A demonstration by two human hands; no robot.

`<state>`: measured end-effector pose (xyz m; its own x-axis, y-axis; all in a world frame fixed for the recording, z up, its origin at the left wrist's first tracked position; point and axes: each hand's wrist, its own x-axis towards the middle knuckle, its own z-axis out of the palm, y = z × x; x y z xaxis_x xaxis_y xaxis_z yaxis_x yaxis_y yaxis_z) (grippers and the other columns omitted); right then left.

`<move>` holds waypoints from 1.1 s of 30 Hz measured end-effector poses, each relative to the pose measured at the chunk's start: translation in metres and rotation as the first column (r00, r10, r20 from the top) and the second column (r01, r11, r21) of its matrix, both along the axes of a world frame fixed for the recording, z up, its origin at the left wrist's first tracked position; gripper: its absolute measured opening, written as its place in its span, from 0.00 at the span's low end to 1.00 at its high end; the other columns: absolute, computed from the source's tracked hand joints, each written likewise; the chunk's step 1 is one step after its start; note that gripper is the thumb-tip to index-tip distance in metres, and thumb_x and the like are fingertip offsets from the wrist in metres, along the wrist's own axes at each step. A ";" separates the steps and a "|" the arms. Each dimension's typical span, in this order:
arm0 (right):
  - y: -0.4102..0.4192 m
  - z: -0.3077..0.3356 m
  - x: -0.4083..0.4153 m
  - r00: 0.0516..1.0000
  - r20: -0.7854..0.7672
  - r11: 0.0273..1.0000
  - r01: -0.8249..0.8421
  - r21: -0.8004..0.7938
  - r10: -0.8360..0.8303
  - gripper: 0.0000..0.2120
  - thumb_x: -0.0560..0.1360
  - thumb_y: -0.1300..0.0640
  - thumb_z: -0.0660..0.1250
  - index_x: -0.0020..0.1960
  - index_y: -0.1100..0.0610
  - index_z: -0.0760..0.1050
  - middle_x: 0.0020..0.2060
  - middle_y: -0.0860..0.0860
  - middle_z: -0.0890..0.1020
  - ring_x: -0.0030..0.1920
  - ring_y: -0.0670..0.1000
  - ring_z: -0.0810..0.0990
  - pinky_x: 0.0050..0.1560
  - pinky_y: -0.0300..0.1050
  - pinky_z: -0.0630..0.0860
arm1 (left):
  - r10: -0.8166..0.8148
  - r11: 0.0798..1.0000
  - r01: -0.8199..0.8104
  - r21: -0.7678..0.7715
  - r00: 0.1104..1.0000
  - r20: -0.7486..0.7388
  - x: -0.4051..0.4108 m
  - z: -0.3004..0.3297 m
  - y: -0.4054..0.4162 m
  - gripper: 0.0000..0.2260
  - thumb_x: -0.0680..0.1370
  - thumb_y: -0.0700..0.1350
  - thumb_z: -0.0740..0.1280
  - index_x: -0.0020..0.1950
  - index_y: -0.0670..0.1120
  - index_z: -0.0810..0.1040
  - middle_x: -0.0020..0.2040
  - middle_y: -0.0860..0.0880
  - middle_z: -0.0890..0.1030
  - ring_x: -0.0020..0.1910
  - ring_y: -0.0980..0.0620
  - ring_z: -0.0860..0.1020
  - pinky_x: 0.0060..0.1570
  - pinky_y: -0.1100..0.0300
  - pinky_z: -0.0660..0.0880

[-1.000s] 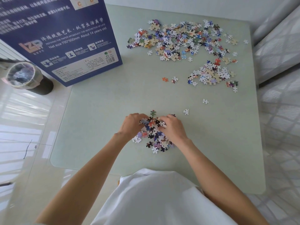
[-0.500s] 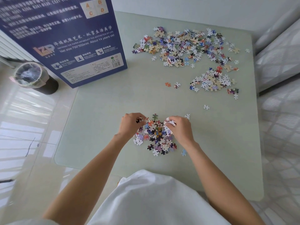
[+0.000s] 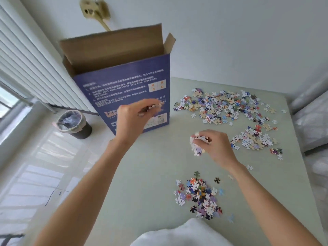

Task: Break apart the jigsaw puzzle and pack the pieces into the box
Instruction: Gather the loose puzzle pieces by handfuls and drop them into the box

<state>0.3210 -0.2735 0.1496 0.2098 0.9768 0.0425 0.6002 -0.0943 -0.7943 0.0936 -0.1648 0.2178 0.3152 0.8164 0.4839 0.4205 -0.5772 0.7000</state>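
Three loose heaps of small, many-coloured jigsaw pieces lie on the pale green table (image 3: pixel 145 174): a wide far heap (image 3: pixel 223 107), a smaller right heap (image 3: pixel 253 138) and a near heap (image 3: pixel 198 197). Both hands are raised. The left hand (image 3: pixel 132 119) pinches a few pieces before the tall blue box (image 3: pixel 124 89), whose flaps stand open. The right hand (image 3: pixel 213 144) pinches a pale clump (image 3: pixel 196 144).

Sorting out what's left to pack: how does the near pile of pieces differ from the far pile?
The near pile is small and tightly clumped; the far pile is much bigger and spread wide. The near pile shows more dark pieces, the far pile more tan ones. Both lie loose on the table, outside the box.
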 end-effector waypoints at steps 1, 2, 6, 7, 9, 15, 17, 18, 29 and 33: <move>0.019 0.020 -0.006 1.000 -0.016 0.998 -0.012 0.064 0.013 0.08 0.70 0.61 0.72 0.50 0.59 0.82 0.45 0.49 0.84 0.42 0.37 0.80 0.43 0.29 0.74 | 0.033 0.997 -0.033 0.074 0.999 0.008 -0.009 0.018 0.018 0.07 0.75 0.44 0.70 0.50 0.44 0.83 0.43 0.53 0.84 0.40 0.60 0.82 0.43 0.64 0.80; 0.035 0.038 -0.011 0.999 -0.029 0.992 -0.016 0.121 0.020 0.08 0.70 0.62 0.72 0.50 0.60 0.82 0.45 0.49 0.84 0.39 0.34 0.79 0.39 0.26 0.71 | 0.064 0.990 -0.066 0.128 0.998 0.016 -0.015 0.032 0.034 0.07 0.75 0.44 0.70 0.51 0.45 0.83 0.43 0.54 0.83 0.41 0.60 0.82 0.44 0.66 0.79; 0.103 0.103 -0.029 0.995 -0.084 0.960 -0.032 0.277 0.057 0.08 0.71 0.61 0.72 0.50 0.57 0.82 0.44 0.48 0.84 0.37 0.36 0.79 0.36 0.28 0.70 | 0.135 0.962 -0.146 0.230 0.989 0.061 -0.035 0.068 0.100 0.07 0.75 0.46 0.69 0.50 0.47 0.84 0.42 0.53 0.84 0.39 0.58 0.82 0.44 0.63 0.79; 0.121 0.117 -0.032 0.994 -0.086 0.949 -0.037 0.314 0.067 0.08 0.71 0.59 0.72 0.50 0.55 0.82 0.44 0.47 0.84 0.41 0.39 0.80 0.40 0.32 0.74 | 0.158 0.959 -0.160 0.235 0.987 0.029 -0.038 0.072 0.115 0.07 0.75 0.46 0.69 0.50 0.47 0.84 0.41 0.52 0.84 0.38 0.57 0.82 0.43 0.61 0.79; 0.152 0.140 -0.038 0.993 -0.081 0.922 -0.053 0.384 0.091 0.08 0.71 0.58 0.72 0.50 0.52 0.82 0.44 0.46 0.83 0.44 0.41 0.81 0.46 0.38 0.77 | 0.196 0.961 -0.169 0.221 0.975 -0.104 -0.044 0.072 0.137 0.06 0.75 0.46 0.70 0.50 0.48 0.84 0.40 0.50 0.84 0.37 0.53 0.81 0.45 0.56 0.78; 0.229 0.175 -0.064 0.971 0.123 0.793 -0.239 0.561 0.205 0.09 0.71 0.57 0.72 0.49 0.60 0.82 0.45 0.46 0.83 0.45 0.43 0.81 0.48 0.41 0.78 | 0.110 0.993 -0.087 0.076 0.907 -0.407 -0.055 0.068 0.159 0.06 0.76 0.46 0.68 0.51 0.50 0.83 0.43 0.51 0.84 0.41 0.54 0.79 0.43 0.61 0.75; 0.245 0.173 -0.071 0.928 0.264 0.762 -0.367 0.534 0.262 0.08 0.72 0.56 0.71 0.48 0.59 0.82 0.44 0.47 0.83 0.44 0.44 0.81 0.47 0.43 0.78 | 0.109 0.994 -0.082 0.078 0.876 -0.469 -0.057 0.069 0.160 0.06 0.77 0.49 0.67 0.51 0.53 0.83 0.45 0.53 0.84 0.41 0.54 0.79 0.41 0.60 0.74; 0.251 0.171 -0.074 0.896 0.326 0.751 -0.433 0.499 0.301 0.08 0.72 0.56 0.71 0.47 0.59 0.82 0.44 0.48 0.84 0.44 0.45 0.81 0.47 0.45 0.78 | 0.116 0.993 -0.085 0.085 0.858 -0.500 -0.057 0.069 0.159 0.07 0.77 0.50 0.66 0.51 0.54 0.83 0.45 0.54 0.83 0.40 0.54 0.78 0.39 0.59 0.73; 0.268 0.154 -0.087 0.661 0.523 0.727 -0.678 0.110 0.538 0.09 0.76 0.57 0.65 0.56 0.54 0.79 0.49 0.47 0.83 0.49 0.43 0.80 0.51 0.47 0.76 | 0.138 0.990 -0.109 0.092 0.887 -0.441 -0.066 0.068 0.148 0.06 0.76 0.52 0.67 0.48 0.55 0.82 0.38 0.53 0.83 0.37 0.53 0.78 0.40 0.55 0.76; 0.267 0.152 -0.088 0.671 0.541 0.765 -0.640 0.076 0.507 0.09 0.78 0.53 0.63 0.57 0.52 0.75 0.45 0.49 0.83 0.43 0.49 0.79 0.48 0.51 0.75 | 0.134 0.990 -0.105 0.099 0.925 -0.355 -0.068 0.071 0.144 0.04 0.75 0.50 0.69 0.47 0.55 0.83 0.39 0.55 0.83 0.39 0.57 0.80 0.43 0.54 0.78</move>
<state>0.2326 -0.0063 0.3018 -0.5001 0.8366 0.2235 0.7611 0.5478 -0.3474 0.0256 -0.0209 0.2890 0.3824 0.8238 0.4185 0.7050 -0.5529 0.4442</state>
